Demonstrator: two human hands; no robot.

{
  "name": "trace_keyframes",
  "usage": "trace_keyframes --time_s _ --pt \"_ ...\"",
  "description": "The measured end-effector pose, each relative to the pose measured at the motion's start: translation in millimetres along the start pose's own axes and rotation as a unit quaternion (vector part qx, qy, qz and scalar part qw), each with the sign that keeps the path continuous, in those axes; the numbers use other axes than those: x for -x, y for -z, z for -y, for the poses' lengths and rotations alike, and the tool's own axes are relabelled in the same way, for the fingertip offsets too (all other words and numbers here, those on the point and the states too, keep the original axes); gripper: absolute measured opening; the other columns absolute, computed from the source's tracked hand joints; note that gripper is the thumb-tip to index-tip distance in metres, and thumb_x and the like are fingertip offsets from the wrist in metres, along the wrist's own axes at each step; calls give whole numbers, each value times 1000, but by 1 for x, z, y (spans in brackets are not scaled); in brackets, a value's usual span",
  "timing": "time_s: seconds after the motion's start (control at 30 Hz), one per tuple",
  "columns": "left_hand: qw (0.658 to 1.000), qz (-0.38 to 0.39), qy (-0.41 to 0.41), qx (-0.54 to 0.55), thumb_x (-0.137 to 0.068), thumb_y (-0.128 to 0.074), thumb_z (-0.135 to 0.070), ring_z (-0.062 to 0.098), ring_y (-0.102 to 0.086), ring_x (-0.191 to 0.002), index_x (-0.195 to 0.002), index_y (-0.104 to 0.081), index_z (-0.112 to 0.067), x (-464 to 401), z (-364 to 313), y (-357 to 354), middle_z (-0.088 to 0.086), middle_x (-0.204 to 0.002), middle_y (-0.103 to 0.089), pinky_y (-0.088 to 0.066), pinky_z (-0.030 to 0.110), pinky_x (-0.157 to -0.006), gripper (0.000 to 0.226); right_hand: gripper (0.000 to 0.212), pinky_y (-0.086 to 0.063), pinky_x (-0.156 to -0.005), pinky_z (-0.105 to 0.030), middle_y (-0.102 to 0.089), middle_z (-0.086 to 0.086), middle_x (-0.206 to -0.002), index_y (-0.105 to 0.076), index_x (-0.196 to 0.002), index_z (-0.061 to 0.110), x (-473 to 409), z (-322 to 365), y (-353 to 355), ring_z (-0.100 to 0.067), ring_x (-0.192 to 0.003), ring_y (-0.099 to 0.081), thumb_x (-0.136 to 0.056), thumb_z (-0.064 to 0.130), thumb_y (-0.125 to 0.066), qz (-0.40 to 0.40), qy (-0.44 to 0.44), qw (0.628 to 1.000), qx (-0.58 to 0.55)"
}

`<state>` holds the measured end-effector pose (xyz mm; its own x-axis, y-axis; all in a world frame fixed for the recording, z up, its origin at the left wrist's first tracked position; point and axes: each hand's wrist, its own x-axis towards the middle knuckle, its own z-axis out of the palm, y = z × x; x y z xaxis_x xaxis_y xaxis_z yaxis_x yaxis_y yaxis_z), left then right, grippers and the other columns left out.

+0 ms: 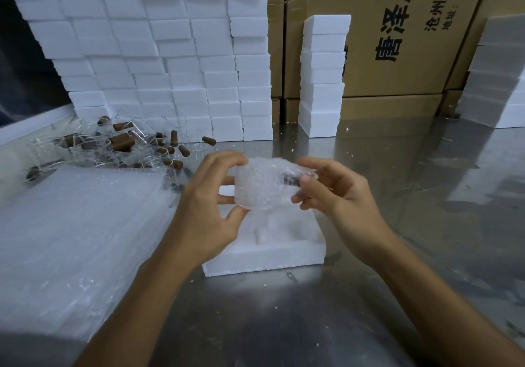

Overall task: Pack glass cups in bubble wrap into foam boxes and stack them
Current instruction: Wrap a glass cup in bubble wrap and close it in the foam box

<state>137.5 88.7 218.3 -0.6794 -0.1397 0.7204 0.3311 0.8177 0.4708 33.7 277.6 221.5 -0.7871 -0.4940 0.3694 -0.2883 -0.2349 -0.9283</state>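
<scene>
hands: left hand [211, 204] and right hand [331, 193] both grip one bubble-wrapped cup [265, 186], fingers curled round its ends | cup: held just above one open foam box [264, 253] on the metal table [397, 224] | stock: one stack of bubble wrap sheets [76, 239] at left; loose glass cups [93, 146] behind it, too tangled to count | back: one wall of foam boxes [159, 54], one single column [322, 74], perhaps eight high

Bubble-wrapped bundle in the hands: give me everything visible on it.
The bubble-wrapped bundle is a clear, crinkled wad of bubble wrap around something with a dark patch at its right end; the contents cannot be made out. It lies roughly level in the air over the open foam box, not touching it. The left hand grips its left end, the right hand pinches its right end.
</scene>
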Motion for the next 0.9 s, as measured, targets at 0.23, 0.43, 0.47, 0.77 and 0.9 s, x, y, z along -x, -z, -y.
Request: trace_keyframes --time_s 0.23,0.43,0.47,0.77,0.9 --pt "988 80 101 85 -62 -93 -31 -9 -57 -111 -118 -46 -49 5 8 -2 -34 -124 -49 -50 7 -83 75 17 -61 -77 -29 -77 -14 -90 -72 -102 3 -1 -7 -3 -22 -77 -74 -87 -2 -69 -63 -5 996 -55" --pt "991 60 118 10 -60 -72 -66 4 -59 -99 -123 -52 -38 9 16 -2 -18 -107 -62 -46 12 -79 71 24 -61 -80 -33 -75 -9 -91 -71 -100 13 5 -14 -16 -26 -82 -73 -84 -4 -73 -9 64 997 34" --pt "991 71 115 -8 -62 -72 -63 7 -58 -100 -124 -53 -34 12 18 -3 -14 -109 -62 -46 18 -82 71 26 -59 -78 -27 -76 -4 -91 -70 -101 14 6 -15 -18 -21 -82 -73 -83 -4 -74 0 64 997 42" --pt "983 107 151 5 -57 -67 -47 18 -51 -104 -112 -60 -19 15 22 -4 -2 -108 -56 -44 31 -89 62 23 -59 -83 -28 -77 4 -91 -74 -98 16 9 -22 -19 -18 -84 -73 -78 7 -81 37 43 994 98" --pt "976 133 174 -3 -58 -68 -39 18 -48 -106 -109 -59 -25 14 25 -6 -4 -104 -53 -40 31 -89 54 24 -55 -83 -19 -74 14 -94 -73 -99 27 8 -30 -16 -4 -85 -70 -78 20 -84 34 33 979 198"
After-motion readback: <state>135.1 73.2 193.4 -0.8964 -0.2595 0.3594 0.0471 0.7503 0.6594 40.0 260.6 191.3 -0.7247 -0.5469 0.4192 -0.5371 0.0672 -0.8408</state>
